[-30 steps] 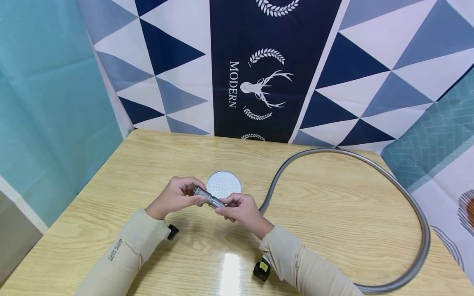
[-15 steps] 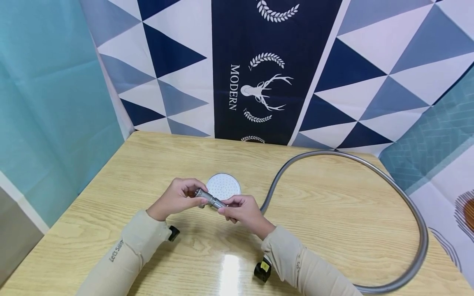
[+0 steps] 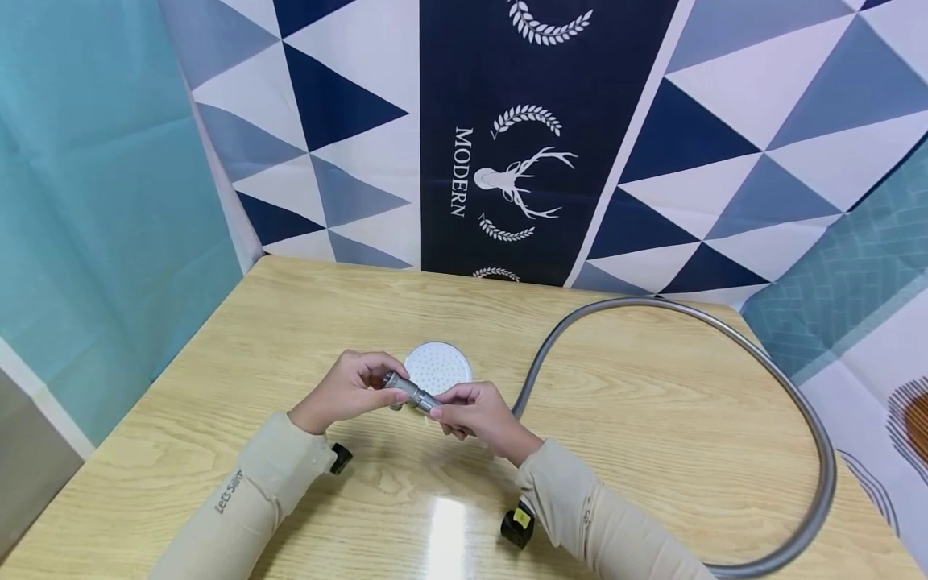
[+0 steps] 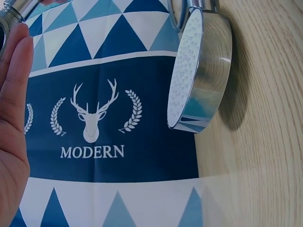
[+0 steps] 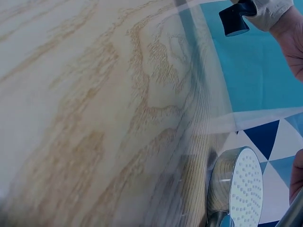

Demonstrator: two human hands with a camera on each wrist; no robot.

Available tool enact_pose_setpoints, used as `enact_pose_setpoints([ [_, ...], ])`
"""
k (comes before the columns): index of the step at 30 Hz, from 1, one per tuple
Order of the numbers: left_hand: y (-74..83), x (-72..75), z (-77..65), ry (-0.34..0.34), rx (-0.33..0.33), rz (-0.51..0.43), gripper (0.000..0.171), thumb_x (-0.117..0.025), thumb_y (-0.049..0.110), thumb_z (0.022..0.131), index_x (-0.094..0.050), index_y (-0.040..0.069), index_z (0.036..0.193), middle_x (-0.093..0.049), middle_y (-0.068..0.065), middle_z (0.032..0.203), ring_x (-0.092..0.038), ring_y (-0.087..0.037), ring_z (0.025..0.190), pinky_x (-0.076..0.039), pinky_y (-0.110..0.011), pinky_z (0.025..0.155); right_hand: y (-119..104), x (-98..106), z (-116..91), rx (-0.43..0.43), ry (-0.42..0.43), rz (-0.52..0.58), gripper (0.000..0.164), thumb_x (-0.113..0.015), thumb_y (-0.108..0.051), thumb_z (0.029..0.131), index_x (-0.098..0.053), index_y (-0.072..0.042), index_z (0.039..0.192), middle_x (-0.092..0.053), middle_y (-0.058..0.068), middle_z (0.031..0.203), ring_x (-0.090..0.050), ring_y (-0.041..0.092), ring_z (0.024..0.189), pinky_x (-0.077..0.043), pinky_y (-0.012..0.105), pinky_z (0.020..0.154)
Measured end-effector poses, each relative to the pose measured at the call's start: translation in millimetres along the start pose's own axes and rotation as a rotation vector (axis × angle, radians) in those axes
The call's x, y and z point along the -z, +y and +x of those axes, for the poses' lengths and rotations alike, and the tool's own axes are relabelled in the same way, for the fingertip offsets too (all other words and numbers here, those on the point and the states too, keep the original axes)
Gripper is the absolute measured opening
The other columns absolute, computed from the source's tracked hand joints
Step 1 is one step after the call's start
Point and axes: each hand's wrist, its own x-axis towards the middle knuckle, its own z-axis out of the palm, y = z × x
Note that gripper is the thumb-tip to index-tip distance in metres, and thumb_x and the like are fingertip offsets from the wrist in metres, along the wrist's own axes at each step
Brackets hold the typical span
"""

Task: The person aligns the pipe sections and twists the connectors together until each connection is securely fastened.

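Note:
A slim grey metal shower fitting (image 3: 412, 391) is held between both hands above the table. My left hand (image 3: 346, 395) pinches its wider end between thumb and fingers, where a short stub sticks out below. The narrower end is pinched by my right hand (image 3: 478, 412), whose fingers cover its tip. In the left wrist view, the fitting (image 4: 8, 21) shows a round opening at the upper left. Just behind the hands lies a round shower head (image 3: 438, 369) with a white nozzle face; its chrome side (image 4: 215, 71) shows in the left wrist view.
A long grey shower hose (image 3: 783, 374) loops across the right side of the wooden table (image 3: 348, 298), running behind the right hand and under the right sleeve. Black wrist cameras hang below both sleeves. A patterned cloth (image 3: 464, 201) stands along the back edge.
Both hands and the fitting have shifted very slightly to the right, keeping the same grip. The head view has tilted a little.

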Motion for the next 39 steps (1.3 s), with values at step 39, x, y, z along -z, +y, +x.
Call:
enact_pose_setpoints([
  [39, 2.0, 1.8, -0.6, -0.013, -0.06, 0.012, 0.022, -0.071, 0.012, 0.088, -0.063, -0.009, 0.09, -0.066, -0.016, 0.069, -0.057, -0.005, 0.058, -0.047, -0.022, 0.048, 1, -15, -3, 0.119, 0.054, -0.212, 0.037, -0.071, -0.004, 0.086, -0.051, 0.009, 0.114, -0.053, -0.002, 0.066, -0.043, 0.005, 0.056, -0.036, 0.019, 0.052],
])
